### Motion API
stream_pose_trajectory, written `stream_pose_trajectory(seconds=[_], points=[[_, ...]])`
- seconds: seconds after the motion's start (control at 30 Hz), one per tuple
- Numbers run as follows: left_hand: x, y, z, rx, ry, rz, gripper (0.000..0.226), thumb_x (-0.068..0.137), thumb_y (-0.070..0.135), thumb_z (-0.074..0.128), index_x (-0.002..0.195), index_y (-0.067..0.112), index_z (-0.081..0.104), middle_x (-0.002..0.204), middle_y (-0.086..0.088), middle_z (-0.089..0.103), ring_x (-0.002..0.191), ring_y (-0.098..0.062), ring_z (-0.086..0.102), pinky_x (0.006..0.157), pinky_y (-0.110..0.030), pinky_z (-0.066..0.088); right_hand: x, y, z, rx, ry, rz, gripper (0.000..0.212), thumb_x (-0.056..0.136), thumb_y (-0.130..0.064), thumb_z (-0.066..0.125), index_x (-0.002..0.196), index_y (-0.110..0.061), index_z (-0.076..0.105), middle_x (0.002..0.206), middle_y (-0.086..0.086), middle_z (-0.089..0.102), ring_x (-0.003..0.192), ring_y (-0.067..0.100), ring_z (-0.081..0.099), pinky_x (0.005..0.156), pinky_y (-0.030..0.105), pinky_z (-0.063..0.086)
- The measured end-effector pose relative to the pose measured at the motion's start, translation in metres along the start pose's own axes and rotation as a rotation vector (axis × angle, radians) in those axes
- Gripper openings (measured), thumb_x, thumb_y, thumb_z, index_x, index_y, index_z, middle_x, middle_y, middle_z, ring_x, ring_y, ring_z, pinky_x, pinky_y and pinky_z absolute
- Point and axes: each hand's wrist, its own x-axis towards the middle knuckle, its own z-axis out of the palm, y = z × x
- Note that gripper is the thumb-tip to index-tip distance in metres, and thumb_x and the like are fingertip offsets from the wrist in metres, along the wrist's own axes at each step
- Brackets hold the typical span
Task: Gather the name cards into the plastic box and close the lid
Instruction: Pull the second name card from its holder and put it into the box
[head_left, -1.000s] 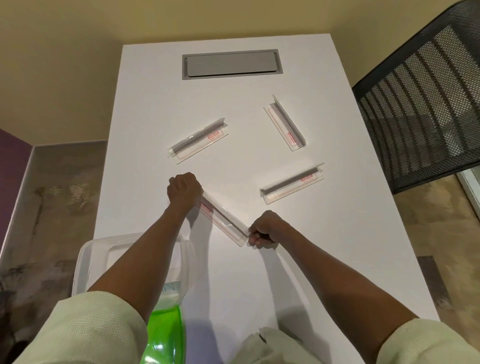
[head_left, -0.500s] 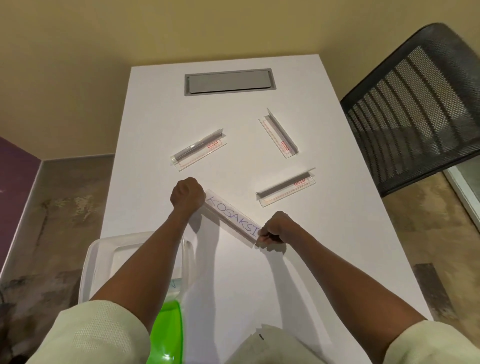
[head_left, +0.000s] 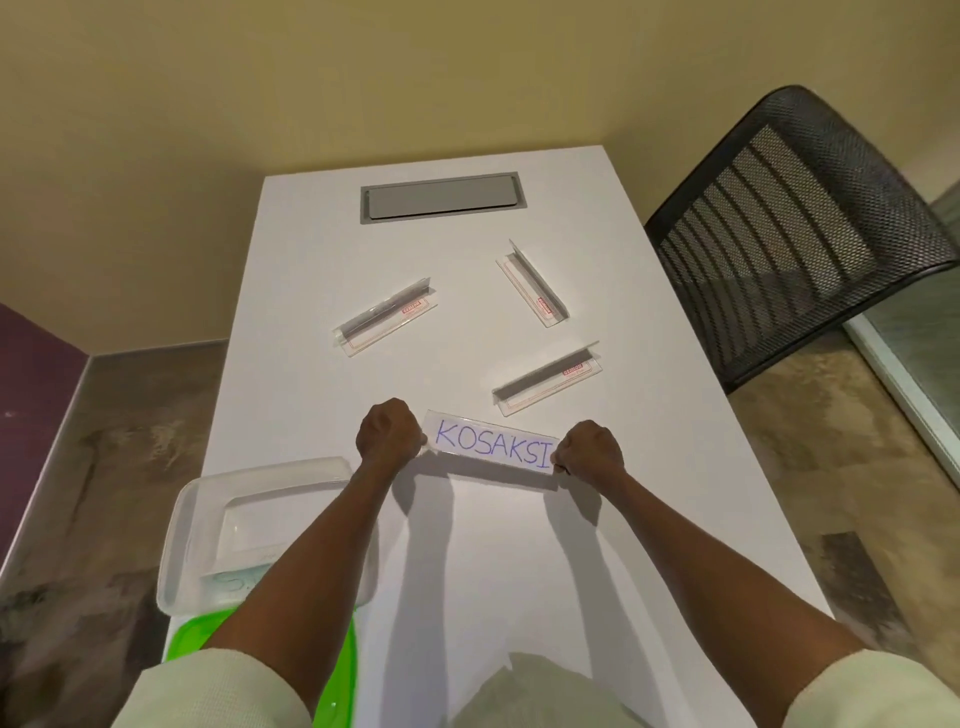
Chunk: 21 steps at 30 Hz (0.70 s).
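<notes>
My left hand (head_left: 389, 434) and my right hand (head_left: 589, 451) each grip one end of a clear name card (head_left: 491, 448) that reads KOSAKSI in blue, held just above the white table (head_left: 649, 519) with its face toward me. Three more clear name cards lie further back: one at the left (head_left: 385, 317), one at the right, angled (head_left: 532, 284), and one just beyond the held card (head_left: 548, 378). The clear plastic box (head_left: 202, 530) stands open at the table's near left, partly hidden by my left forearm. Its green lid (head_left: 187, 636) lies just in front of it.
A grey cable hatch (head_left: 440, 197) is set into the far end of the table. A black mesh chair (head_left: 795, 228) stands off the right side. The table's left edge runs close beside the box, with floor below.
Both hands lifted the near card off the table and turned it from a diagonal lie to nearly level, so its written face now shows. The view tilted up.
</notes>
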Motion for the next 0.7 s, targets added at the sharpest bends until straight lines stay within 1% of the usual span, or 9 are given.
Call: stream_pose_trajectory(seconds=[0.03,0.07,0.13,0.2,0.3,0.4,0.5,0.6,0.7], points=[[-0.004,-0.001,0.005,-0.014,0.002,0.002,0.009,0.076,0.014,0.073,0.084,0.01,0.076,0.086,-0.011,0.075,0.082,-0.03,0.07,0.071,-0.029,0.052,0.0,0.005,0.0,0.001,0.042,-0.008,0.016,0.083,-0.017,0.061,0.088,-0.006,0.072,0.089,0.011,0.071,0.086,0.028,0.068,0.076,0.032,0.055],[-0.008,-0.003,0.01,-0.033,0.006,0.005,0.008,0.077,0.011,0.069,0.08,0.009,0.076,0.083,-0.01,0.075,0.08,-0.029,0.07,0.071,-0.029,0.052,-0.002,0.009,0.001,0.001,0.102,-0.022,0.017,0.084,-0.017,0.061,0.088,-0.004,0.072,0.09,0.012,0.071,0.088,0.029,0.067,0.073,0.03,0.053],[-0.014,-0.005,0.022,-0.072,0.026,0.001,0.016,0.078,0.006,0.06,0.072,0.009,0.075,0.071,-0.006,0.072,0.079,-0.029,0.07,0.069,-0.027,0.051,-0.006,0.016,0.005,-0.004,0.224,-0.06,0.016,0.082,-0.016,0.06,0.083,-0.004,0.071,0.088,0.011,0.071,0.085,0.028,0.066,0.063,0.025,0.044],[-0.02,-0.007,0.031,-0.099,0.047,0.001,0.023,0.079,0.005,0.055,0.067,0.01,0.074,0.067,-0.004,0.07,0.078,-0.029,0.069,0.067,-0.027,0.047,-0.009,0.023,0.008,0.0,0.294,-0.09,0.014,0.081,-0.015,0.059,0.076,-0.007,0.07,0.084,0.009,0.072,0.079,0.027,0.064,0.061,0.024,0.04],[-0.025,-0.01,0.043,-0.096,0.071,0.037,0.022,0.077,0.008,0.054,0.071,0.01,0.075,0.08,-0.009,0.072,0.078,-0.031,0.066,0.067,-0.027,0.043,-0.012,0.032,0.011,0.008,0.351,-0.11,0.013,0.078,-0.017,0.058,0.071,-0.011,0.068,0.079,0.007,0.071,0.074,0.026,0.062,0.058,0.026,0.041],[-0.027,-0.014,0.056,-0.066,0.096,0.071,0.017,0.08,0.012,0.058,0.077,0.009,0.075,0.088,-0.012,0.072,0.078,-0.031,0.062,0.067,-0.027,0.041,-0.011,0.042,0.015,-0.004,0.386,-0.134,0.016,0.077,-0.019,0.055,0.069,-0.01,0.066,0.073,0.006,0.069,0.072,0.027,0.061,0.057,0.028,0.041],[-0.025,-0.019,0.067,0.01,0.111,0.118,0.016,0.084,0.016,0.06,0.087,0.012,0.074,0.097,-0.012,0.07,0.093,-0.033,0.063,0.073,-0.031,0.047,-0.007,0.05,0.019,-0.008,0.402,-0.169,0.017,0.079,-0.021,0.056,0.069,-0.01,0.064,0.071,0.006,0.068,0.07,0.026,0.058,0.056,0.028,0.037],[-0.024,-0.024,0.076,0.059,0.111,0.141,0.017,0.084,0.018,0.058,0.089,0.015,0.074,0.098,-0.009,0.07,0.095,-0.031,0.062,0.07,-0.031,0.044,-0.004,0.055,0.021,0.001,0.406,-0.184,0.018,0.08,-0.02,0.056,0.067,-0.009,0.062,0.067,0.006,0.066,0.067,0.026,0.055,0.055,0.028,0.032],[-0.025,-0.029,0.081,0.084,0.105,0.162,0.016,0.082,0.014,0.058,0.083,0.015,0.074,0.095,-0.007,0.07,0.093,-0.029,0.06,0.066,-0.028,0.04,-0.001,0.058,0.023,0.005,0.406,-0.205,0.017,0.079,-0.018,0.057,0.065,-0.007,0.06,0.063,0.008,0.063,0.062,0.026,0.052,0.053,0.028,0.029]])
